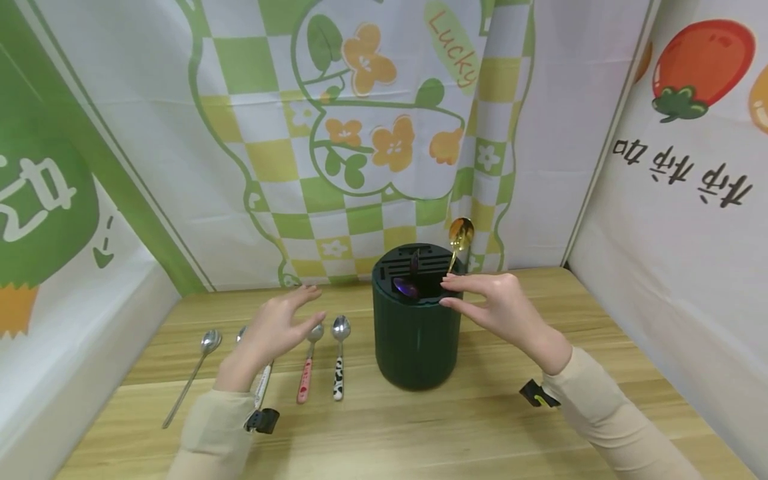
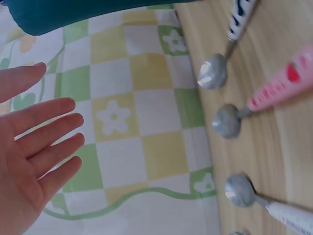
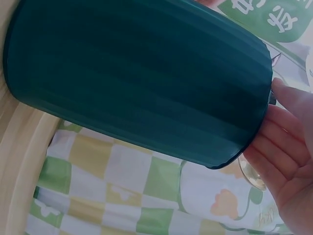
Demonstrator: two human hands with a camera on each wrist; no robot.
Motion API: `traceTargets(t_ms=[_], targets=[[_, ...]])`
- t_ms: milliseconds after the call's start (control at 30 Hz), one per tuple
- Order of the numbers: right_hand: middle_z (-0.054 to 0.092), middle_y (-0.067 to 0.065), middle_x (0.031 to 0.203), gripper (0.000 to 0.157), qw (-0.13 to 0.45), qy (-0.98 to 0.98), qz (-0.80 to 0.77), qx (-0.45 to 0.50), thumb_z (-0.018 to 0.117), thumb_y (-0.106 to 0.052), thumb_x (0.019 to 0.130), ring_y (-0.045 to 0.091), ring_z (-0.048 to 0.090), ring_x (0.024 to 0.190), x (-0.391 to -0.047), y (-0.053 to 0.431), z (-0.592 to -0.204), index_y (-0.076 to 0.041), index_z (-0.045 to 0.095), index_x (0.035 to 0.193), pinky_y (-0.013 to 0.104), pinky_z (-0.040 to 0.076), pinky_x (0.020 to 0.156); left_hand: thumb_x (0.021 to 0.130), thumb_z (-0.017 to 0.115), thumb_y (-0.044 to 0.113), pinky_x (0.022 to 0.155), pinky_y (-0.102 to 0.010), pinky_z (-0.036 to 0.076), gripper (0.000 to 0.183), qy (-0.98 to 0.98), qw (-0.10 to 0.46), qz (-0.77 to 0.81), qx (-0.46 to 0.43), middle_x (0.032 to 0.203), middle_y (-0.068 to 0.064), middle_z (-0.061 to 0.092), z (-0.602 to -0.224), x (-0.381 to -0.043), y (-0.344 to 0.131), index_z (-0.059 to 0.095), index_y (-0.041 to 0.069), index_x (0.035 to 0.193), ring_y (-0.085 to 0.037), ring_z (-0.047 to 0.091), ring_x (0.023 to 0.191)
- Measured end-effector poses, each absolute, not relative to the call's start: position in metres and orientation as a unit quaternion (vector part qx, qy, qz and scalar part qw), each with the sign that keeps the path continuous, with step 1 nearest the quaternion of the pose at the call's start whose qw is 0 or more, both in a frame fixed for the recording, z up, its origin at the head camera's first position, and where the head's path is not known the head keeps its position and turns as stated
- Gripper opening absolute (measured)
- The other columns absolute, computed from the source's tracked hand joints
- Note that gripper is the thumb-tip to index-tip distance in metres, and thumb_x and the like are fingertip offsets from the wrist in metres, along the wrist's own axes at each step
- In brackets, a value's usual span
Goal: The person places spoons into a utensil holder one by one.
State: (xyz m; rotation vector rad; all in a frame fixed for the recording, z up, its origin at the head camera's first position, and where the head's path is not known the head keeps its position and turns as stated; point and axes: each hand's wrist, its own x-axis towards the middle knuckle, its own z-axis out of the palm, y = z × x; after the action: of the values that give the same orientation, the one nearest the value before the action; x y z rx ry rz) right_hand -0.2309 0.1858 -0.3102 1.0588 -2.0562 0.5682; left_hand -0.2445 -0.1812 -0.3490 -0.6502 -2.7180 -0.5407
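Note:
A dark green utensil holder with a slotted black lid stands on the table. A gold spoon rises from its opening, bowl up, alongside two shiny purple pieces that look like spoon bowls. My right hand is at the rim, thumb and fingers apart, fingertips close to the gold spoon; whether they touch its handle is hidden. Above the spoons on the left hovers my left hand, fingers extended and holding nothing. Under it lies a white-handled spoon, partly covered. Beside that are a pink-handled spoon and a cow-patterned spoon.
An all-silver long spoon lies at the far left of the wooden table. Behind the holder hangs a green-and-yellow checked cloth. White printed walls close in the left and right sides.

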Motion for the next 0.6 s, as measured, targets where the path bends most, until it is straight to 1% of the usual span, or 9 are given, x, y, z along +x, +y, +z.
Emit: traceTargets(t_ms=[100, 267, 367, 500, 600], targets=[[0.068, 0.001, 0.095, 0.028, 0.371, -0.803, 0.225, 0.408, 0.072, -0.026, 0.072, 0.011, 0.065, 0.085, -0.231, 0.186, -0.311, -0.012, 0.07, 0.096, 0.026, 0.052, 0.069, 0.085, 0.042, 0.056, 0.095, -0.05, 0.035, 0.06, -0.948, 0.139, -0.179, -0.223, 0.134, -0.009, 0.043, -0.354, -0.245, -0.187, 0.049, 0.013, 0.126, -0.034, 0.045, 0.117], [0.068, 0.0, 0.095, 0.028, 0.368, -0.805, 0.237, 0.401, 0.072, -0.026, 0.072, 0.009, 0.064, 0.085, -0.232, 0.186, -0.313, -0.013, 0.07, 0.096, 0.024, 0.051, 0.069, 0.085, 0.051, 0.047, 0.093, -0.05, 0.037, 0.052, -0.953, 0.129, -0.169, -0.218, 0.13, -0.009, 0.048, -0.362, -0.245, -0.195, 0.05, 0.013, 0.125, -0.033, 0.048, 0.114], [0.068, -0.001, 0.095, 0.028, 0.365, -0.806, 0.245, 0.396, 0.073, -0.026, 0.071, 0.008, 0.064, 0.085, -0.231, 0.186, -0.313, -0.013, 0.07, 0.096, 0.023, 0.051, 0.069, 0.084, 0.053, 0.045, 0.091, -0.05, 0.039, 0.051, -0.954, 0.125, -0.164, -0.218, 0.129, -0.009, 0.048, -0.366, -0.245, -0.197, 0.052, 0.013, 0.123, -0.034, 0.049, 0.112], [0.068, -0.002, 0.095, 0.028, 0.357, -0.812, 0.25, 0.389, 0.072, -0.029, 0.072, 0.008, 0.064, 0.084, -0.231, 0.186, -0.312, -0.013, 0.07, 0.096, 0.021, 0.051, 0.068, 0.083, 0.055, 0.045, 0.088, -0.051, 0.041, 0.05, -0.956, 0.12, -0.156, -0.217, 0.129, -0.011, 0.048, -0.371, -0.244, -0.2, 0.054, 0.012, 0.121, -0.035, 0.049, 0.112], [0.068, -0.002, 0.095, 0.028, 0.353, -0.815, 0.248, 0.386, 0.072, -0.029, 0.072, 0.008, 0.064, 0.084, -0.232, 0.187, -0.311, -0.014, 0.071, 0.095, 0.02, 0.051, 0.065, 0.083, 0.056, 0.043, 0.09, -0.052, 0.039, 0.049, -0.957, 0.12, -0.149, -0.22, 0.129, -0.011, 0.049, -0.375, -0.244, -0.202, 0.055, 0.011, 0.12, -0.035, 0.046, 0.115]])
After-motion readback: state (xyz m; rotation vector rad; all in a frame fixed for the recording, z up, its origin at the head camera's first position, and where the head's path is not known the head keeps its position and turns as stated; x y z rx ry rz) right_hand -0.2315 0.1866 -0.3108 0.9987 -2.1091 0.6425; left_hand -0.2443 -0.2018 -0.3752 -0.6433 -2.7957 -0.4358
